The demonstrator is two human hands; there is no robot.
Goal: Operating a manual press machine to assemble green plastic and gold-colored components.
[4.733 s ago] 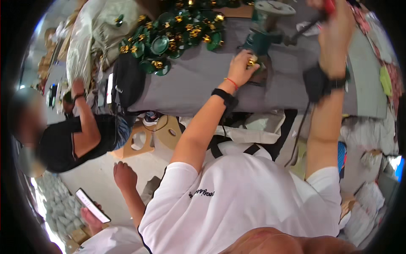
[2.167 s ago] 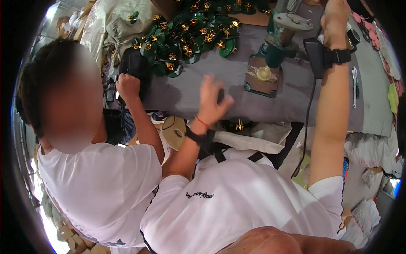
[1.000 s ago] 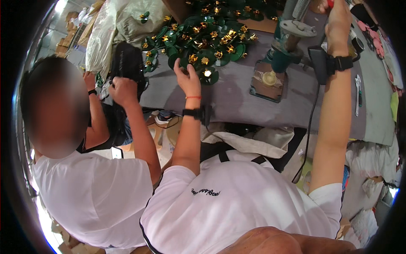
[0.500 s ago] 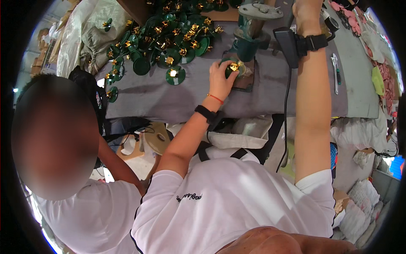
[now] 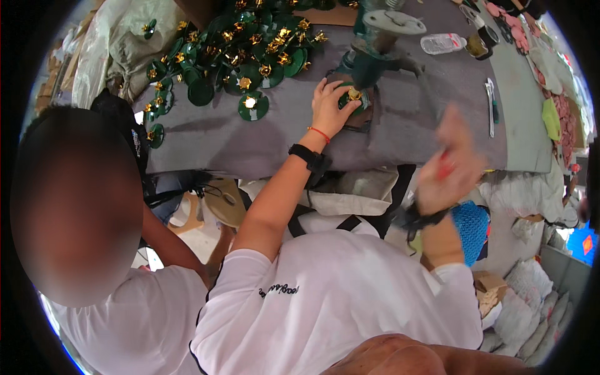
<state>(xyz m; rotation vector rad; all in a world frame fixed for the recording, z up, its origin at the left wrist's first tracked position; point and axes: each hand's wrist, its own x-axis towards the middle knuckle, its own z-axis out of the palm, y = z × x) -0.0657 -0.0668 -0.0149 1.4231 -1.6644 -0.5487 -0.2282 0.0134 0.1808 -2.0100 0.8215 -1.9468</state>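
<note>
My left hand (image 5: 329,111) is closed on the edge of a green disc (image 5: 344,100) with a gold, flower-shaped piece (image 5: 355,94) at its centre. The disc sits low at the foot of a dark green bench press (image 5: 369,65). In front of the table's near edge, to the right of the press, my right hand (image 5: 451,169) is smeared by motion. A small red spot shows at its palm, but I cannot tell what it is. Its fingers are too blurred to read.
Many green discs with gold pieces (image 5: 265,53) are heaped at the back left, one lone disc (image 5: 254,107) nearer. To the right lie a clear plastic bottle (image 5: 442,44) and a wrench (image 5: 490,109). A person (image 5: 134,319) sits at my left. A blue mesh item (image 5: 470,228) is below the table.
My right hand has come down from beyond the press toward my body and is now off the table's near side. My left hand stays at the disc, nearly unmoved.
</note>
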